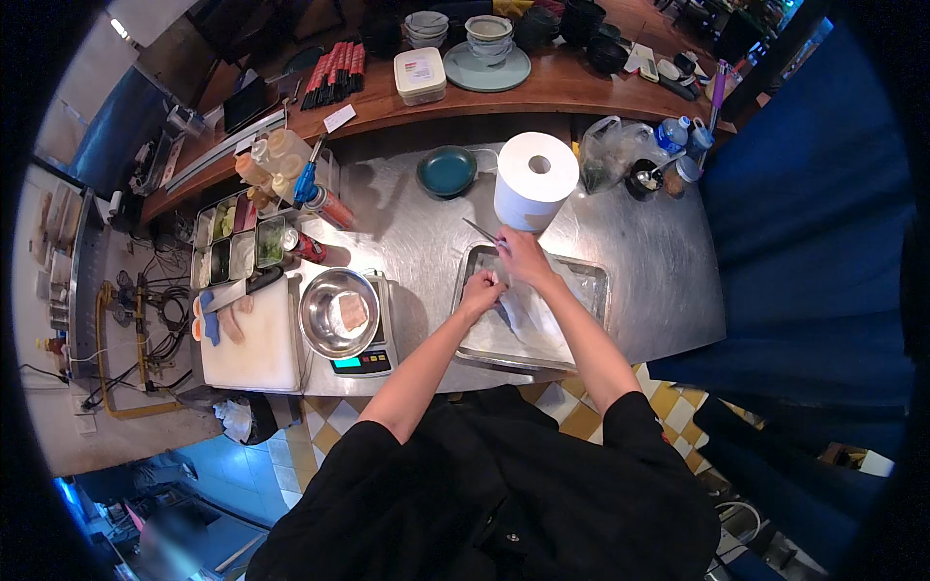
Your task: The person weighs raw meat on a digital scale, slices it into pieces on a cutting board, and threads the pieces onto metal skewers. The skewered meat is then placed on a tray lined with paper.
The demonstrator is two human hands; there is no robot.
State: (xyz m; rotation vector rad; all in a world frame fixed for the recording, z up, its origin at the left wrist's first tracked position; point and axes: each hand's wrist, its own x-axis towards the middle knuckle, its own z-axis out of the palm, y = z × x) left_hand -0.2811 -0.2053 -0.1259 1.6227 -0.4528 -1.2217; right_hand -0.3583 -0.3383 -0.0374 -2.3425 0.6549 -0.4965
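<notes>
Over the far left part of a shallow metal tray (601, 290), my left hand (482, 292) pinches the edge of a thin whitish sheet or bag (534, 316); its exact material is unclear. My right hand (517, 254) grips scissors (481, 231), their pointed blade aimed to the far left, just beyond my left hand. A large white paper roll (536, 174) stands upright behind the tray, close to my right hand. Left of the tray, a steel bowl (312, 319) holding a pale pink piece of meat or fish (353, 312) rests on a digital scale (374, 362).
A white cutting board (254, 348) carries a knife (232, 293), a blue cloth (210, 319) and pale strips. Behind it are ingredient containers (244, 250), a red can (309, 247) and a blow torch (306, 181). A teal bowl (447, 171) stands beyond the tray; plastic bags (607, 156) and bottles (672, 134) are at right.
</notes>
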